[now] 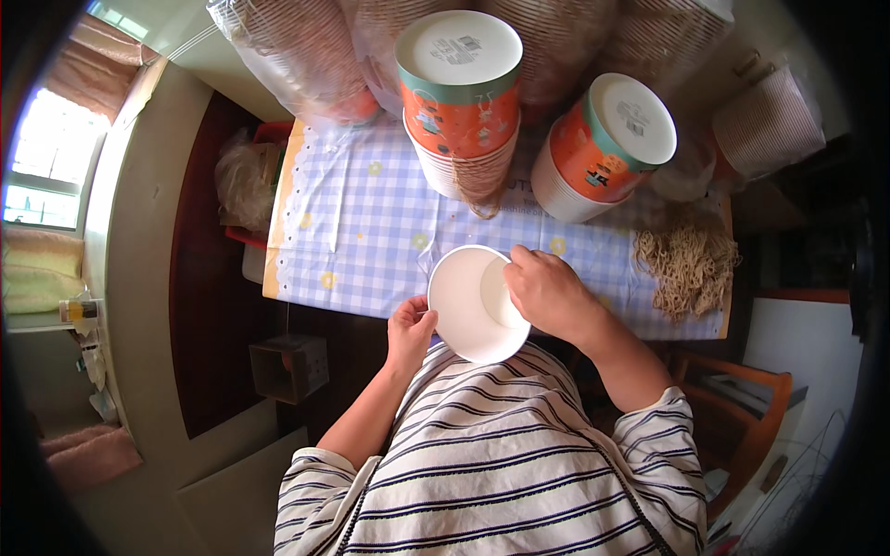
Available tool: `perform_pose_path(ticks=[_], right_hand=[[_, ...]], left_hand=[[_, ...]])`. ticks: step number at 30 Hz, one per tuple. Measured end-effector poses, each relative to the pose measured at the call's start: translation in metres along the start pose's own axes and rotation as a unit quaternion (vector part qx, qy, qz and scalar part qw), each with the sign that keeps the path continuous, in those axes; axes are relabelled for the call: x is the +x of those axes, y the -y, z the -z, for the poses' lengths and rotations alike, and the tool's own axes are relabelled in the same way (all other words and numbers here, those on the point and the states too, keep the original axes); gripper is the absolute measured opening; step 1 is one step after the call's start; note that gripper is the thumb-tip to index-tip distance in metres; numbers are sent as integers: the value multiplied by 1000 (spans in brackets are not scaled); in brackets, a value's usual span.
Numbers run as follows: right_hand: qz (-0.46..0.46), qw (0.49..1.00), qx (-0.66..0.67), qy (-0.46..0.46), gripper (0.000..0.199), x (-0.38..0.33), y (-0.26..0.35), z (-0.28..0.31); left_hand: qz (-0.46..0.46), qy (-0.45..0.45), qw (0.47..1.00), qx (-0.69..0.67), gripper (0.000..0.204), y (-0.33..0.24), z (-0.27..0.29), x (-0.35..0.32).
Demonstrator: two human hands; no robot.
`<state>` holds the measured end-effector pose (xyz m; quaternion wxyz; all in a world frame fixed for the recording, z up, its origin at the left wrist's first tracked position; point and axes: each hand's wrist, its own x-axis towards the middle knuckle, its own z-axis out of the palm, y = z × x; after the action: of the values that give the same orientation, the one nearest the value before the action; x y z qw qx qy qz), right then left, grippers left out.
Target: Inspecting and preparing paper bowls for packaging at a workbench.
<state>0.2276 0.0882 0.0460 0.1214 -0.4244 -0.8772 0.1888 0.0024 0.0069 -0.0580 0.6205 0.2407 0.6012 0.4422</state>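
A white-lined paper bucket (456, 301) is held at the table's near edge, its round mouth turned up toward me. My left hand (409, 334) pinches its left side near the rim between thumb and fingers. On the opposite side, my right hand (547, 292) is closed over the rim, with the fingertips partly hidden. The bucket's outside cannot be seen. Beyond it stands an upside-down stack of orange and green paper buckets (459, 111), with a loop of brown twine (479, 185) hanging down its front. A second such stack (601, 153) leans slightly to its right.
A blue checked cloth (357, 246) covers the table. Tangled beige strings (688, 267) lie at its right end. Plastic-wrapped bucket stacks (297, 56) crowd the back. A wooden chair (742, 417) is at lower right, an open cardboard box (289, 368) below the table's left side.
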Motion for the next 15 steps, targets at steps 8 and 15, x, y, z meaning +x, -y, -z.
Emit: perform_pose_path(ticks=[8,15], right_hand=[[-2,1000,-6,-7,10,-4,1,-2],[-1,1000,-11,-7,11,-6,3,-2]], left_hand=[[-10,2,1000,-20,28,-5,-5,0],[-10,3,999,-32,28,-2,-5,0]])
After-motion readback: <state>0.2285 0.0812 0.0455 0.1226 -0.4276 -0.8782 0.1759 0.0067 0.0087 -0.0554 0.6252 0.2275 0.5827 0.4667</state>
